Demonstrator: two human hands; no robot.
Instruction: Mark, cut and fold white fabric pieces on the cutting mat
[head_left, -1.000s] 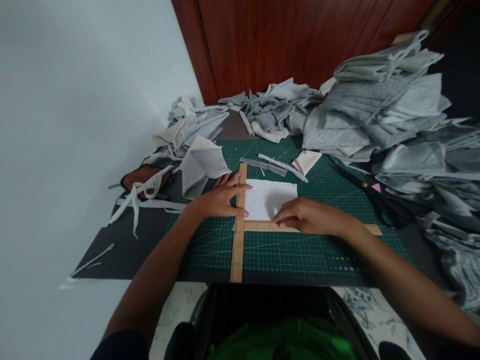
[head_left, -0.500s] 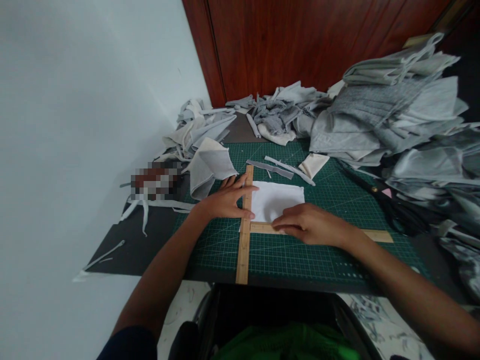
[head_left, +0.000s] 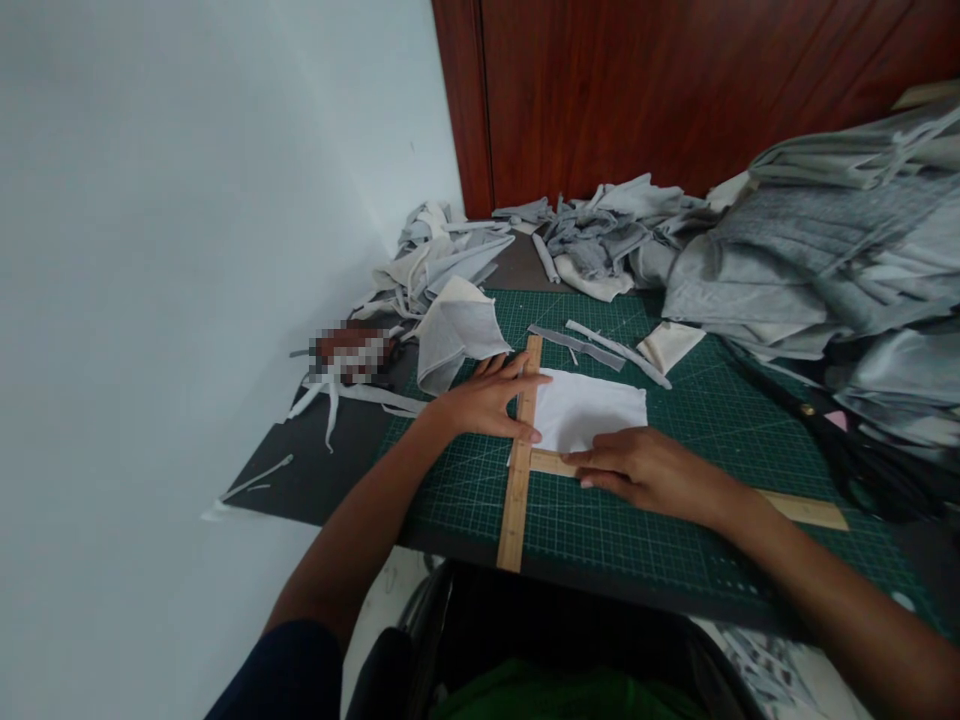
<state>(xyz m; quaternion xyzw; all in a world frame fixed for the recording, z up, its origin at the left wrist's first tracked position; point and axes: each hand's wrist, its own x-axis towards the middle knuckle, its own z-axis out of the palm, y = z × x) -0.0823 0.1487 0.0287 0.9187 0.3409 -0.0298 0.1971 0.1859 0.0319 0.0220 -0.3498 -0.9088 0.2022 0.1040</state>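
Note:
A white piece of cloth lies flat on the green cutting mat. One wooden ruler runs upright along its left edge, and a second wooden ruler lies crosswise along its lower edge. My left hand is spread across the upright ruler, with its thumb and index finger reaching onto the cloth's edge. My right hand has its index finger and thumb on the crosswise ruler, its other fingers curled; the hand and forearm hide the ruler's middle part.
Narrow fabric strips and a cream folded piece lie beyond the cloth. Black scissors rest at right beside a large heap of grey fabric. More scraps are piled by the wall at left. A blurred-out item sits there too.
The view has swung left, so everything appears shifted to the right. Both hands stay on the rulers, and the cloth looks unmoved on the mat.

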